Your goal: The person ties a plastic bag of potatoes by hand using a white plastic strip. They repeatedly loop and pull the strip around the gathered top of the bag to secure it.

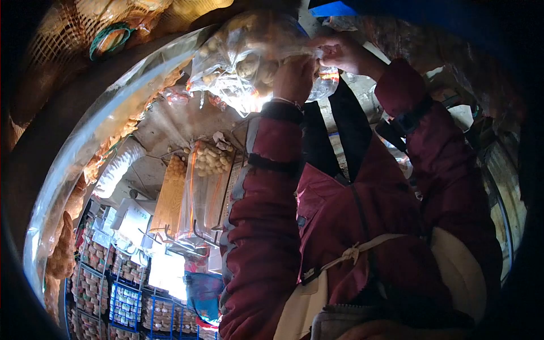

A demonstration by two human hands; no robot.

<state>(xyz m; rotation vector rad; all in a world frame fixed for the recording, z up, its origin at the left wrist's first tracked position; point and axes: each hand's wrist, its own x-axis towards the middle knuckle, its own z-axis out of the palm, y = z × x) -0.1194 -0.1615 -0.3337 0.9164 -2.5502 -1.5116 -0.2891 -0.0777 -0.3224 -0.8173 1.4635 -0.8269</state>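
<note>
A clear plastic bag (243, 62) holding round, potato-like produce is in front of me at the top of the head view. My left hand (293, 79) is closed around the gathered neck of the bag, its back toward me. Beside it, my right hand (340, 54) pinches the same gathered plastic with bent fingers. Below the left hand, red and yellow print shows on the bag's crumpled film. Some fingertips are hidden behind the plastic and the left hand.
Mesh sacks (56, 51) hang close at the upper left. An orange net sack (169, 195) and a clear bag of potatoes (212, 161) stand lower down. A white ribbed hose (120, 168) lies near racks of packed goods (90, 289) and a blue crate (125, 306).
</note>
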